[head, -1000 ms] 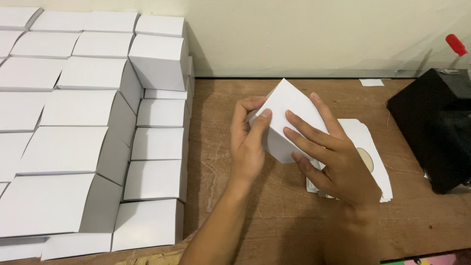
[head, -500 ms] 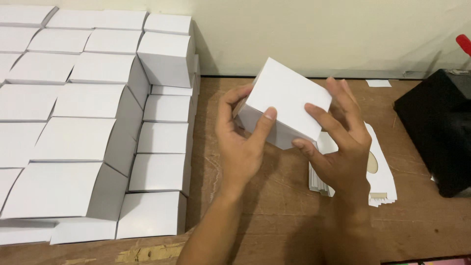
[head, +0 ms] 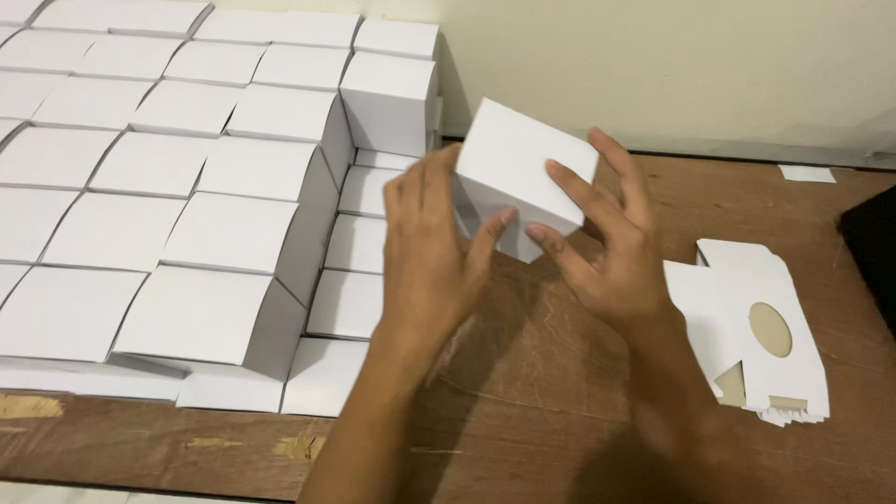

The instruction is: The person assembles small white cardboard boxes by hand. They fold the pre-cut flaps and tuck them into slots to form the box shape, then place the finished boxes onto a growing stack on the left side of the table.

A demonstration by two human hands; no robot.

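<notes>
Both my hands hold one small white cardboard box (head: 515, 161) in the air above the wooden table (head: 551, 373). My left hand (head: 431, 245) grips its left side, thumb pressed under the lower edge. My right hand (head: 602, 245) cups its right side with fingers spread over the top face. The box is tilted, its bottom corner pointing down between my thumbs. To the right lies a stack of flat white box blanks (head: 756, 327) with a round cut-out window.
A large block of assembled white boxes (head: 187, 177) fills the left half of the table, stacked in rows against the cream wall (head: 672, 65). A black object (head: 877, 252) sits at the right edge. A scrap of white paper (head: 808, 174) lies near the wall.
The flat blank has been opened up into a box shape and lifted left, toward the stacked boxes. The view has shifted, so the black object is mostly out of frame.
</notes>
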